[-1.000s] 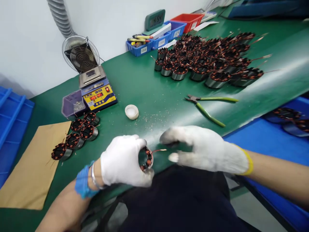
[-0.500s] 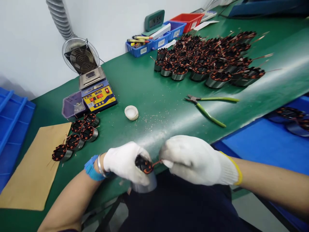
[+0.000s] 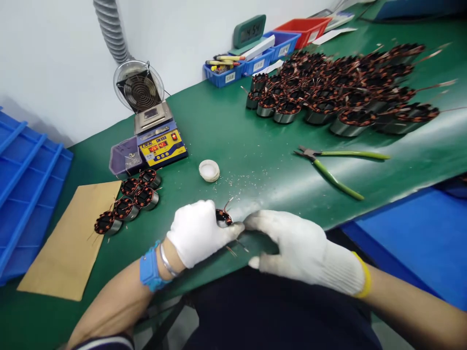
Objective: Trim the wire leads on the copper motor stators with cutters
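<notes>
My left hand (image 3: 197, 232), in a white glove, is wrapped round a motor stator (image 3: 224, 217) at the near edge of the green bench. The glove covers most of this stator; part of its black and copper-coloured ring shows, and thin wire ends stick out above and below. To the right, my gloved right hand (image 3: 297, 248) has its thumb and fingers spread apart, with nothing between them. Its fingertips are close to the left thumb; whether they touch the stator or a wire I cannot tell.
Several stators (image 3: 126, 208) stand at left by a brown sheet (image 3: 62, 243). A solder pot (image 3: 162, 146) and small white dish (image 3: 209, 171) lie behind. Green-handled cutters (image 3: 328, 170) rest at right, before many stators (image 3: 321, 104). Blue bins (image 3: 258, 64) line the wall.
The stator has been lowered and turned in my left hand towards the bench. My right fingers have let go of the wire and opened. The view has shifted slightly.
</notes>
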`<state>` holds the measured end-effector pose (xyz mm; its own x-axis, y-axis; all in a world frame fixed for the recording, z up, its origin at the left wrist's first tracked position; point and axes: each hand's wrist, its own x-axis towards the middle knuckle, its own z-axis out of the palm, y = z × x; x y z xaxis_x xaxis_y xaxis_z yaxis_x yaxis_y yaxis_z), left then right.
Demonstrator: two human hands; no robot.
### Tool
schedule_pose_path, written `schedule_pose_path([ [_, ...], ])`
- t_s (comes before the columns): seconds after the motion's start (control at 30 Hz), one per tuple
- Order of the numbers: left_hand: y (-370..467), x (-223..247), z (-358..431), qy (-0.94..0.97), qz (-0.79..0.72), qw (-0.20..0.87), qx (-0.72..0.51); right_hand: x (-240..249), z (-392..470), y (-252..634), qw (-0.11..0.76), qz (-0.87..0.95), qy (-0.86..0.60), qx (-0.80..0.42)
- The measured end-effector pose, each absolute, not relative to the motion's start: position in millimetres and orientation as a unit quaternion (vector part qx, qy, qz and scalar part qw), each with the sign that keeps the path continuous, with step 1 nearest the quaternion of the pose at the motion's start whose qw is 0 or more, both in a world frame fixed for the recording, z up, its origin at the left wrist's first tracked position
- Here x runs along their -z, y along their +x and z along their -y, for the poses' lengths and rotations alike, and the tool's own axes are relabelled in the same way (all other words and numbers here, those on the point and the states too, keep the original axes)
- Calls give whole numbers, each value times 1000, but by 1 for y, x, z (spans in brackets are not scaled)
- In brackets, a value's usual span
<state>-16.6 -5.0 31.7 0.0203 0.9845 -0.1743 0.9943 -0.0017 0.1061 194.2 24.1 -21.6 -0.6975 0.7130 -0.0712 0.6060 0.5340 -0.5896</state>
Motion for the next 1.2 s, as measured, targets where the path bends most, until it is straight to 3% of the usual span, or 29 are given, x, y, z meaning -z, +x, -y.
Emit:
schedule_pose_path([
  [0.17, -37, -51, 8, 804, -565, 136, -129, 20, -6, 178, 92, 885, -353, -290],
  [0.3, -39, -46, 9, 862, -444, 220, -108, 21, -10, 178, 109, 867, -361, -324],
  [0.5, -20, -27, 10, 833, -540, 106, -50, 15, -24, 181, 96, 771, -478, -411],
  [0.77, -10, -7, 17, 814, -547, 84, -175, 17, -26, 178, 258, 605, -438, -613],
  [1.0, -5, -8, 14, 807, -558, 110, -160, 12, -25, 188, 164, 632, -500, -569],
  [1.2, 0, -7, 15, 769, -597, 119, -194, 19, -23, 173, 262, 586, -469, -606],
])
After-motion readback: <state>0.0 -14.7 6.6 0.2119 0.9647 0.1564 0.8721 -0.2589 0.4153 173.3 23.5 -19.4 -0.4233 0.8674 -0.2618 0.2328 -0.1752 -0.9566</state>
